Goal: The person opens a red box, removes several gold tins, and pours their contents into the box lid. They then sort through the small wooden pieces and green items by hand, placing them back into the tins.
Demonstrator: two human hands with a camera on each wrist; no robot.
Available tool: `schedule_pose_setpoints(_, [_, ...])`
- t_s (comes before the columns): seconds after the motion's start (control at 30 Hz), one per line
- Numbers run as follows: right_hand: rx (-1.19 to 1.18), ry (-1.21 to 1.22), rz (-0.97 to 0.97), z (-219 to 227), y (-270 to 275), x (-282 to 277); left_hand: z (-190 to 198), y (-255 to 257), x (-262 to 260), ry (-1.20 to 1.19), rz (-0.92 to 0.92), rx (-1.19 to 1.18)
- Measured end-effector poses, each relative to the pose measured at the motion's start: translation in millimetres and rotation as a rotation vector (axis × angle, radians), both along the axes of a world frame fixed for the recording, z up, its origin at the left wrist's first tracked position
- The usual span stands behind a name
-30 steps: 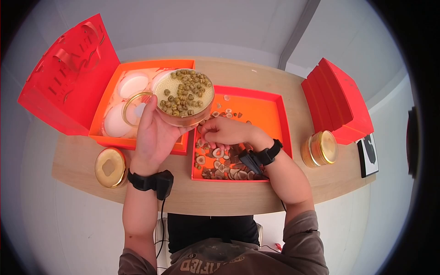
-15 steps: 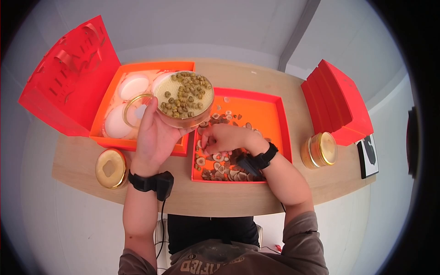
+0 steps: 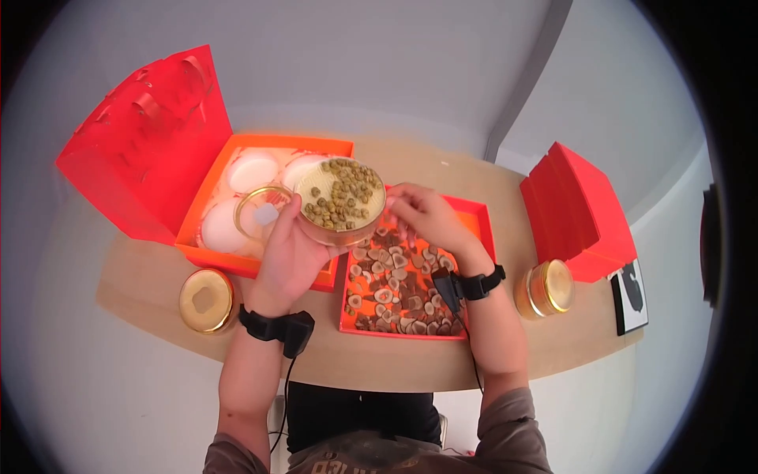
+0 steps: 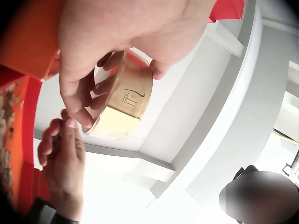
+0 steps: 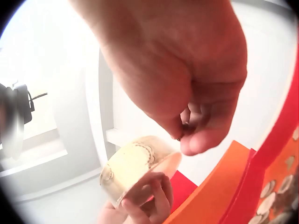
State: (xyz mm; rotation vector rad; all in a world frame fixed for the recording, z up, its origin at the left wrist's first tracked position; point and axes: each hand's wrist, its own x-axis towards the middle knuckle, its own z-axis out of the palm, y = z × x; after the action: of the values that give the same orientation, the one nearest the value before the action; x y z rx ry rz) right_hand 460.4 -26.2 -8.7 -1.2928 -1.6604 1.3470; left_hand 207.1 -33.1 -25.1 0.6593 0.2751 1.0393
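Note:
My left hand (image 3: 286, 265) grips a shallow round clear tub (image 3: 313, 180), thumb at its side and fingers beneath. Small curled olive-brown pellets (image 3: 347, 193) lie loosely on its cream patterned surface. Just off the tub's right rim is my right hand (image 3: 438, 223), thumb and fingertips together. Between them the right wrist view shows a small dark piece (image 5: 179, 138), mostly hidden by the fingers. Below the hands, a red-edged orange tray (image 3: 472, 213) holds many pale-rimmed brown dried slices (image 3: 384, 295) and a few pellets.
At left stands a red gift bag (image 3: 150, 158) beside an orange box (image 3: 197, 201) with white round recesses and a gold-rimmed clear piece (image 3: 238, 217). Gold-lidded jars (image 3: 207, 300) (image 3: 559, 286) flank the table. A red box (image 3: 580, 217) and black-framed picture (image 3: 629, 300) are at right.
My right hand has risen from among the slices in the tray to the tub's right rim. The left hand keeps holding the tub; the head view has shifted slightly.

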Motion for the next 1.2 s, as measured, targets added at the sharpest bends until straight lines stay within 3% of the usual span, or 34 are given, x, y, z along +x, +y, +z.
schedule_pose_setpoints(0.1, [0.242, 0.075, -0.247, 21, -2, -1, 1, 0, 0, -0.009, -0.023, 0.013])
schedule_pose_setpoints(0.27, [0.387, 0.042, -0.275, 49, -11, -22, 2, 0, -3, -0.011, -0.07, 0.026])
schedule_pose_setpoints(0.33, [0.587, -0.154, -0.209, 60, -12, -31, 3, -1, -2, -0.014, -0.072, 0.045])
schedule_pose_setpoints(0.37, [0.576, -0.286, -0.191, 72, -15, -36, 5, -2, -2, -0.011, -0.071, 0.059])
schedule_pose_setpoints(0.5, [0.715, -0.395, -0.113, 89, -21, -59, 12, -5, -5, -0.049, -0.111, 0.075])
schedule_pose_setpoints(0.83, [0.695, -0.524, -0.028, 84, -9, -71, 11, -4, -6, -0.035, -0.138, 0.054])
schedule_pose_setpoints(0.9, [0.657, -0.4, -0.082, 85, -13, -68, 9, -3, -7, -0.072, -0.157, 0.044])
schedule_pose_setpoints(1.03, [0.762, -0.399, -0.114, 90, -23, -51, 3, 1, -7, -0.061, -0.145, 0.05])
schedule_pose_setpoints(1.2, [0.69, -0.564, -0.18, 105, -49, -25, 1, 2, -5, -0.059, -0.138, 0.037])
